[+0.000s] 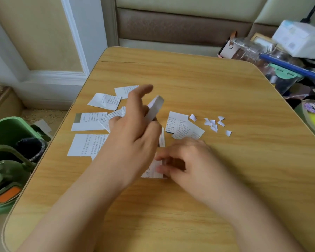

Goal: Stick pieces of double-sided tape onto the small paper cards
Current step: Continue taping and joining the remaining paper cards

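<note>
With the left hand [135, 135] gripping the white tape roll [154, 110] above the wooden counter [225, 106], the right hand [185, 160] should, I judge, keep its curled fingertips pressing the small white printed card [153, 170] flat near the counter's middle while the strip goes down.

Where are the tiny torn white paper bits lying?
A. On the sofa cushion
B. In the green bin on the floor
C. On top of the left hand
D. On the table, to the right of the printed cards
D: the tiny white paper bits lie scattered on the wooden table, just right of the printed cards.
</note>
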Demonstrator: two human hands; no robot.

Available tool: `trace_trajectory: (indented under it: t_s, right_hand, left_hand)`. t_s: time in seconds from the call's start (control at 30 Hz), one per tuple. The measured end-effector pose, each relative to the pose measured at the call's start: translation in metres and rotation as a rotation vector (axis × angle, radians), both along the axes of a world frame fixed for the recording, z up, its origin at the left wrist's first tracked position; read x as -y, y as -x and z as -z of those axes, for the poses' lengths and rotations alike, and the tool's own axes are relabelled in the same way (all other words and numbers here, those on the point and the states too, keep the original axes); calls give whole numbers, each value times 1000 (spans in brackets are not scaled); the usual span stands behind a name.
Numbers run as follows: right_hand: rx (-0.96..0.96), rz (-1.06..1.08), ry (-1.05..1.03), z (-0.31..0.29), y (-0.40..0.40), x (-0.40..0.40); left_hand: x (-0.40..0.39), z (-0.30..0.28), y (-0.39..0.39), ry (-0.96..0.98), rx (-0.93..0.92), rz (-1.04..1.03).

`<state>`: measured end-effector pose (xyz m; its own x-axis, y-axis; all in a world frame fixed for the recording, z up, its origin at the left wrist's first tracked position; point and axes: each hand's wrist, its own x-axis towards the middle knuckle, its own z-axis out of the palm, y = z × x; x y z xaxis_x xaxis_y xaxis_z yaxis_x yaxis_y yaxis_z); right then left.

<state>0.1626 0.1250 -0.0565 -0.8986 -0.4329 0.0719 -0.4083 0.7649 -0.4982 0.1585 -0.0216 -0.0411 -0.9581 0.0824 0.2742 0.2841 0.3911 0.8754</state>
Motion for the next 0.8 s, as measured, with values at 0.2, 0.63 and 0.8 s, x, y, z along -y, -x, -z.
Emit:
trace_trajectory:
  t_s: [0.2,0.63,0.8]
  right_hand:
    - [-292,287,488,-11,0,-15]
    - [-608,270,448,-12,0,-4]
    - [-645,301,440,-8,0,-5]
  left_hand:
    - [0,-4,0,-167,49,95]
    - [-15,-3,-6,-296,134,216]
    - [-16,-1,-6,-274,120,227]
